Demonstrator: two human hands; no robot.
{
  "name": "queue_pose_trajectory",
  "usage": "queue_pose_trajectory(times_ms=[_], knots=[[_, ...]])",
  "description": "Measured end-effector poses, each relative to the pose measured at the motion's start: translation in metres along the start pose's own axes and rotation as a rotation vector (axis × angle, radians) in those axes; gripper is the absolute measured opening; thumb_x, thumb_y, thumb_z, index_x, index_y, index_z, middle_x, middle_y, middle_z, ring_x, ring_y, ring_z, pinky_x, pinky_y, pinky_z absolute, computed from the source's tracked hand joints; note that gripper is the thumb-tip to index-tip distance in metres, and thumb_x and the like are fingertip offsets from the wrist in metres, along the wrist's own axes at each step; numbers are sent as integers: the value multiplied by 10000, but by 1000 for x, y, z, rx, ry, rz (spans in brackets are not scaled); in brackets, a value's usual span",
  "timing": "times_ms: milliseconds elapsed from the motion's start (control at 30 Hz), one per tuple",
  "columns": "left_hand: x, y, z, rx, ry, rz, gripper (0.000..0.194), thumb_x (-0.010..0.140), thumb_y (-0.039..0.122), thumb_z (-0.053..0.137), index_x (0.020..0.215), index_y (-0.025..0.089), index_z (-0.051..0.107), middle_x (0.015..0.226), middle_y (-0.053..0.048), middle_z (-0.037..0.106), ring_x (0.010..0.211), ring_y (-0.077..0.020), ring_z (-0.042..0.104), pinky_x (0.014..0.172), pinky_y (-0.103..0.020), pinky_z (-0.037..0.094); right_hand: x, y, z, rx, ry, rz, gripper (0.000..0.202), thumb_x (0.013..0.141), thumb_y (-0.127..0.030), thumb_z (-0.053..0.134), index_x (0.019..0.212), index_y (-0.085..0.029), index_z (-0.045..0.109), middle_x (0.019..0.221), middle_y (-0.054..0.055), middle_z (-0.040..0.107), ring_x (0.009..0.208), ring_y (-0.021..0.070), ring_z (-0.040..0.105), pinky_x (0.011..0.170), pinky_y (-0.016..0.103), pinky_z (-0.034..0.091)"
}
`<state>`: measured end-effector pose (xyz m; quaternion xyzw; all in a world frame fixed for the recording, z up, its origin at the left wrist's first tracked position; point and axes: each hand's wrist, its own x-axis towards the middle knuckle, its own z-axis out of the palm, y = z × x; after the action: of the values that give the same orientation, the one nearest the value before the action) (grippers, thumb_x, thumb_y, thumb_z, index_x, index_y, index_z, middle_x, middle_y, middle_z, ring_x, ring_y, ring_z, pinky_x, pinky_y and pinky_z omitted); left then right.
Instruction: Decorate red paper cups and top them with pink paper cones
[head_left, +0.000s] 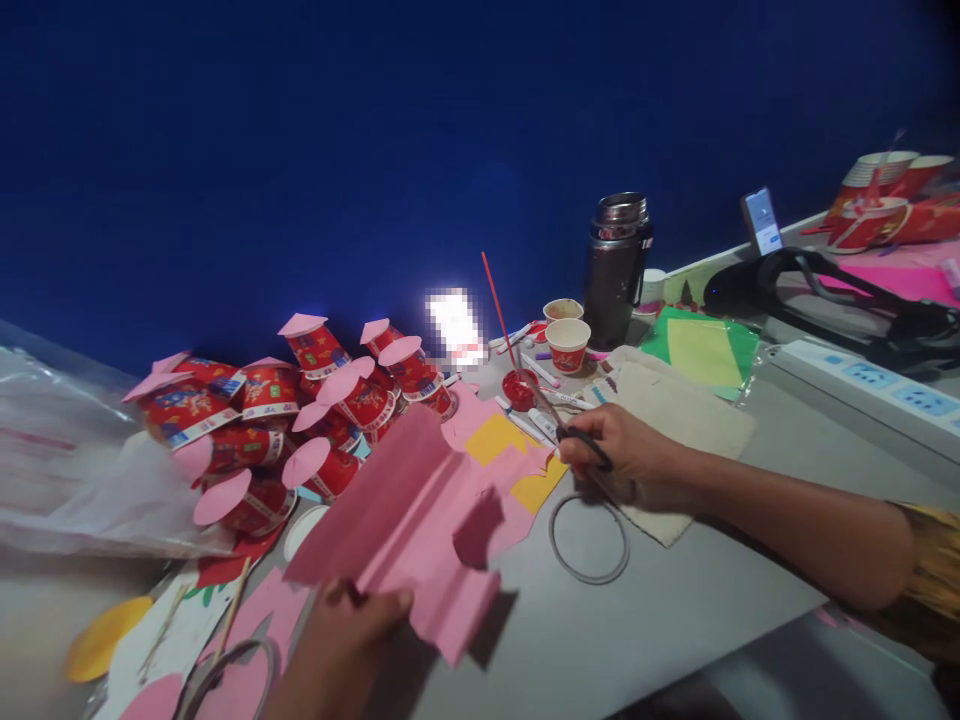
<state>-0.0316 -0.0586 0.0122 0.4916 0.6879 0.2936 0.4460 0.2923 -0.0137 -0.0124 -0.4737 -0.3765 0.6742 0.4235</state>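
Note:
My left hand [352,640] pinches the near edge of a large creased sheet of pink paper [405,500], its thumb on top. The paper is held above the table, with an uneven cut edge on its right. My right hand [619,455] grips a pair of scissors [581,437] by the black handles, blades pointing up and left, apart from the pink sheet in my left hand. Beneath and beyond lie pink scraps and yellow paper [491,440]. A grey ring [589,575] rests on the table just below my right hand.
Red paper cups with pink discs [270,385] crowd the left, beside a clear plastic bag [75,450]. At the back stand a dark flask [619,275] and a small paper cup [568,345]. A power strip [885,385] and a phone [763,222] are at right.

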Motion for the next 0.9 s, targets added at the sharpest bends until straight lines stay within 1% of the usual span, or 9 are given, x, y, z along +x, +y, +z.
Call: queue_pose_trajectory(times_ms=[67,200,233,300,367,400,567,767,900], knots=[[19,11,-4,21,61,65,358,779,456,745,969,163,668,678,-14,607,690,-249,650,690,-406,583,2,-7,-3,14,46,-60,467,615,-479,918,663,-166,574,532,-39,550,434,78,497,393,194,405],[26,32,5,552,649,613,565,822,481,647,1272,144,596,982,-110,618,880,-299,622,781,-459,564,2,-13,-5,-24,51,-97,511,582,-524,926,658,-173,563,516,-47,528,439,87,492,382,202,371],[23,38,14,611,615,708,501,890,446,593,1298,156,597,1040,-125,606,908,-287,619,815,-446,558,1,-14,-5,-33,44,-102,515,584,-531,925,660,-175,561,514,-50,522,446,89,494,385,202,363],[20,51,42,651,247,852,361,962,368,512,1262,208,631,1053,-106,627,896,-244,641,784,-372,559,0,-13,-5,-41,43,-113,520,599,-551,914,663,-176,559,514,-51,514,454,92,496,392,204,350],[23,64,74,753,-102,819,395,971,298,485,1339,234,612,1217,-135,611,1000,-252,657,752,-340,554,1,-12,-6,-55,46,-124,525,615,-574,899,663,-176,560,520,-48,514,455,92,491,404,211,354],[27,70,89,829,-182,767,427,973,289,488,1386,243,585,1318,-155,573,1067,-277,648,725,-340,546,3,-11,-6,-66,45,-131,530,615,-584,896,661,-175,561,525,-45,518,456,91,489,413,216,361],[55,78,126,1000,-231,772,367,1022,320,440,1333,243,618,1281,-167,564,1133,-313,580,754,-349,496,9,-9,-14,-156,22,-172,529,652,-620,861,669,-161,598,537,-18,551,488,106,513,473,242,409],[67,67,129,853,-307,728,307,1020,308,390,1007,207,679,995,-86,606,760,-182,585,610,-301,388,13,-9,-18,-315,26,-227,494,728,-610,799,663,-158,611,590,11,596,521,110,518,489,238,399],[65,83,118,637,-288,780,238,918,194,447,800,198,654,874,-69,659,766,-182,601,683,-306,438,18,-9,-20,-518,55,-295,452,744,-553,792,627,-163,597,607,-6,588,553,103,490,502,226,366]])
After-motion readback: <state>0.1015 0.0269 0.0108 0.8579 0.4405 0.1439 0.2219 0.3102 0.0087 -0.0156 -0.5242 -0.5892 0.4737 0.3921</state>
